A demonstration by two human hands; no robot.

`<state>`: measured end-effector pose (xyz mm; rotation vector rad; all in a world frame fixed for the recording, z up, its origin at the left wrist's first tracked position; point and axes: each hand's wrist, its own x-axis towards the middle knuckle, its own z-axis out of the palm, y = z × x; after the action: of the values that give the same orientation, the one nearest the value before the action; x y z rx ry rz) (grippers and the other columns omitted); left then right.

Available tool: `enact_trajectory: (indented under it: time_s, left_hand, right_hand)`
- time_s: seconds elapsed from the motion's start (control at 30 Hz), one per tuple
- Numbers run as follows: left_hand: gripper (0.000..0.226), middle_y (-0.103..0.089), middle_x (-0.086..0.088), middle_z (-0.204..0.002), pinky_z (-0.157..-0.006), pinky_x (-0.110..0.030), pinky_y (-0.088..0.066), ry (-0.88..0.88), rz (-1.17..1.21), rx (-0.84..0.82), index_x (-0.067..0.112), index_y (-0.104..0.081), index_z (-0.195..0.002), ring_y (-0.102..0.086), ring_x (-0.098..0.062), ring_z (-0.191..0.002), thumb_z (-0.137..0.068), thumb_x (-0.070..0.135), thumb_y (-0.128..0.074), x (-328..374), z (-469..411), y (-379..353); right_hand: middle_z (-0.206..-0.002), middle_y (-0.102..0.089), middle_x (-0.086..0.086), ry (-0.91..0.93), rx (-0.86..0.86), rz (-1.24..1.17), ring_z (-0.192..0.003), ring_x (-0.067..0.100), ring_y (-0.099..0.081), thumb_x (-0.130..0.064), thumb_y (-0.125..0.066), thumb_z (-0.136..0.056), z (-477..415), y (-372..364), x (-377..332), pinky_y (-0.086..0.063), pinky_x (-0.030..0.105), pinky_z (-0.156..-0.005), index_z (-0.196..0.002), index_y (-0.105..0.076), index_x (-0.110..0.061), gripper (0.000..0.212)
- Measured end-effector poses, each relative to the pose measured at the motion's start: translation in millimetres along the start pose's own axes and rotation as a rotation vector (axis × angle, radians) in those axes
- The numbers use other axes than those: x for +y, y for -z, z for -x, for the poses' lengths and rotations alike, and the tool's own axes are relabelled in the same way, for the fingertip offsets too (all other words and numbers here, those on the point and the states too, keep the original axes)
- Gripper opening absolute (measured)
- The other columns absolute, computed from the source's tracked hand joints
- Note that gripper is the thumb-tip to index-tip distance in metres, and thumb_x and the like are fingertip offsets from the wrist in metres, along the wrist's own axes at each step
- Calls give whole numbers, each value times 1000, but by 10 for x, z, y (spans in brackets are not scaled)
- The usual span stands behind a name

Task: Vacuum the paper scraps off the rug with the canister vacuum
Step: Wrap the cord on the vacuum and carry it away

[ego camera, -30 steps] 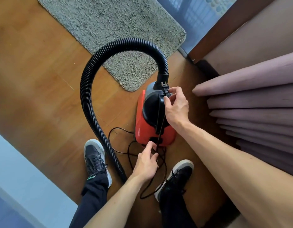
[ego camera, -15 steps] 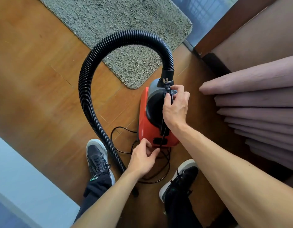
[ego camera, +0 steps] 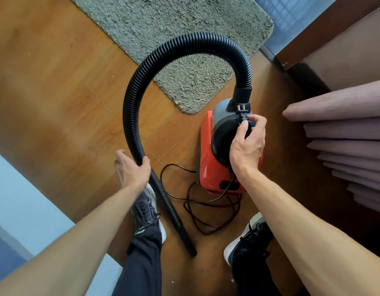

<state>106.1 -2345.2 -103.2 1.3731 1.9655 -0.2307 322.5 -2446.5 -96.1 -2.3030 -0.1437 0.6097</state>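
Since half a second ago the left hand [ego camera: 132,169] has left the back of the vacuum [ego camera: 207,167] and swung out to the hose [ego camera: 184,42], where its fingers and thumb now curl round the ribbed tube partway down the left run. The right hand [ego camera: 247,146] sits over the vacuum's dark top, thumb and forefinger pinching the plug [ego camera: 243,112] just under the hose socket, the other fingers bent. The hose rises from that socket, arches over the near corner of the rug [ego camera: 184,24] and comes down through the left hand, ending on the floor [ego camera: 46,82] between the shoes [ego camera: 146,210]. The vacuum stands on bare wood just off the rug's near corner, apart from it. The cord [ego camera: 206,221] lies in loose loops behind the vacuum, between the feet. To the right the curtain [ego camera: 345,135] folds come close to the vacuum; to the left a wide stretch of wood lies open, ending at a pale blue edge [ego camera: 24,199]. What the canister holds is hidden.
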Motion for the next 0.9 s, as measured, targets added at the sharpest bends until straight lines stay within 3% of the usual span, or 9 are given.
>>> enact_trajectory:
  time_s: [0.07,0.17,0.27,0.4,0.5,0.67,0.9]
  left_hand:
    - [70,-37,-16,-148,-96,-41,-41,1,-3,29,15,-21,-148,-48,-32,-123,-94,32,-63,14,-145,61]
    - [78,-41,-13,-149,-106,-47,-38,-35,-2,10,22,-19,-152,-46,-33,-131,-91,37,-66,31,-328,70]
    - [76,-50,-7,-138,-97,-39,-39,-98,40,-45,29,-21,-151,-51,-29,-122,-91,36,-66,49,-424,22]
    - [53,-55,2,-106,-74,-30,-39,-131,133,-28,34,-34,-140,-56,-21,-92,-95,27,-60,61,-480,-25]
    - [46,-55,2,-99,-61,-20,-36,-176,162,-11,33,-38,-137,-56,-9,-78,-96,26,-59,25,-501,-9]
    - [47,-62,-2,-103,-77,-29,-40,-267,155,-34,35,-40,-135,-60,-16,-91,-94,33,-63,-99,-516,103]
    - [49,-61,-2,-95,-77,-33,-49,-319,169,-33,37,-38,-137,-63,-19,-87,-94,41,-62,-64,-554,441]
  right_hand:
    - [-111,-53,-3,33,3,7,-97,6,-47,-37,-51,-97,7,-13,29,-39,27,-83,-123,-45,-18,32]
    - [-112,-53,-2,57,-14,32,-105,12,-51,-43,-62,-89,29,1,76,-43,29,-88,-126,-38,-22,49]
    - [-104,-53,-2,64,5,51,-98,11,-52,-43,-65,-87,69,32,113,-45,32,-89,-127,-36,-23,53]
    - [-89,-55,-16,52,16,45,-85,-5,-56,-40,-62,-91,124,32,177,-47,29,-82,-122,-40,-20,43]
    - [-93,-55,-15,68,16,43,-96,13,-60,-41,-58,-93,121,18,210,-48,31,-82,-117,-41,-21,36]
    - [-87,-54,-17,102,21,13,-88,6,-59,-37,-57,-96,85,13,195,-45,16,-73,-114,-43,-14,33]
    - [-80,-66,3,200,-12,16,-70,18,-64,-42,-57,-96,98,56,-28,-51,32,-64,-105,-48,-19,26]
